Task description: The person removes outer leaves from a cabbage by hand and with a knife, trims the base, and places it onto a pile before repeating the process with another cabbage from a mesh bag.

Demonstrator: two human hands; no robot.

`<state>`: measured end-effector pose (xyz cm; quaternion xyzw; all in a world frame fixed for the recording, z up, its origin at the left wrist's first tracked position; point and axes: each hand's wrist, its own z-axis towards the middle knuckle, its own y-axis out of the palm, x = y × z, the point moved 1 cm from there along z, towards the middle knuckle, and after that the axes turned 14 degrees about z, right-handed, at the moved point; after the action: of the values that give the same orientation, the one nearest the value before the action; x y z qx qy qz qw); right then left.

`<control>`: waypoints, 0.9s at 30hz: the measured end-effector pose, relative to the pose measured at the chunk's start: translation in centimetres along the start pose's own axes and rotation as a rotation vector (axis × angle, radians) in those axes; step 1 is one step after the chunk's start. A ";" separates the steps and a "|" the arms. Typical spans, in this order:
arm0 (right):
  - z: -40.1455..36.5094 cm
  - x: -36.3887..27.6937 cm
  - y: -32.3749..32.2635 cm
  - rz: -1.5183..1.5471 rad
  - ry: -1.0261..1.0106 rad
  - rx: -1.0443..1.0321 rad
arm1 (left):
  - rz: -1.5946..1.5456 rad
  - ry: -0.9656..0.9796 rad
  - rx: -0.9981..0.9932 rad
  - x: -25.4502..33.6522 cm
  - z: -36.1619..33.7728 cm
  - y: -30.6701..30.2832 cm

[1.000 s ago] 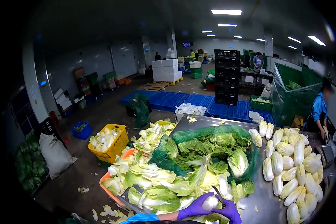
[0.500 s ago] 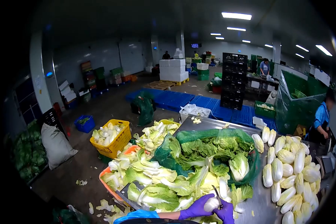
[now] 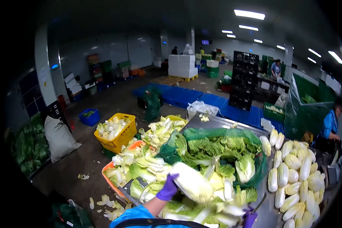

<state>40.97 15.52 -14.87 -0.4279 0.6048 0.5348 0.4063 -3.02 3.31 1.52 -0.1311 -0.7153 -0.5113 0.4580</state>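
Observation:
My left hand [image 3: 168, 187], in a purple glove, is closed on a large pale napa cabbage [image 3: 191, 183], held tilted over the loose leaves [image 3: 178, 208]. My right hand [image 3: 249, 217], also purple-gloved, is at the bottom, closed round a knife [image 3: 260, 202] whose dark curved blade points up and right. Blurred leaves lie between the two hands. Just beyond the held cabbage, a green mesh bag [image 3: 263, 164] holds leafy green cabbage. To the right, many trimmed cabbages [image 3: 282, 174] are piled on the metal table [image 3: 265, 190].
Left of the table stand a yellow crate [image 3: 120, 141] with cabbage pieces and an orange bin [image 3: 109, 166] heaped with leaves. Beyond are blue pallets [image 3: 186, 97] and stacked black crates [image 3: 242, 79]. A person [image 3: 329, 123] in blue is at the far right.
My left hand has moved left and up, and the cabbage is now lifted into full view. My right hand with the knife has moved apart to the right. The view has shifted slightly.

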 end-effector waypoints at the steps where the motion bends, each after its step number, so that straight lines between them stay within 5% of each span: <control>1: -0.9 -2.0 0.6 -0.086 -0.018 0.145 | -0.027 -0.002 0.053 1.3 0.0 0.1; 2: -1.2 -2.6 1.1 -0.092 -0.002 0.154 | -0.054 0.006 0.105 2.6 0.2 0.3; 4: -1.7 -4.2 2.9 -0.649 -0.922 0.003 | -0.158 0.086 0.059 3.5 0.2 0.4; 7: -6.8 -10.0 11.8 -0.123 0.082 -0.134 | -0.210 0.068 -0.062 3.1 -0.9 1.9; 10: -8.4 -7.3 15.9 0.189 0.306 -0.543 | -0.253 -0.107 -0.203 0.6 -2.1 2.2; 12: -9.5 -3.2 15.9 0.493 0.565 -0.409 | -0.119 -0.101 -0.292 -1.0 -2.3 2.4; 15: -10.7 -2.6 16.4 0.556 0.555 -0.335 | 0.033 0.065 -0.545 0.9 -2.9 5.9; 20: -10.7 -2.9 17.6 0.587 0.440 -0.253 | 0.082 0.046 -0.739 1.3 -2.5 7.1; 22: -10.5 -3.4 17.8 0.605 0.360 -0.203 | 0.215 0.209 -0.863 1.3 -2.1 7.4; 27: -10.9 -4.9 18.2 0.668 0.140 -0.087 | 0.305 0.049 -0.476 -0.9 -2.6 6.1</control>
<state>24.79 6.22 -3.74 -0.2589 0.7147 0.6328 0.1476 2.84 4.01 4.71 -0.3288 -0.5357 -0.5931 0.5031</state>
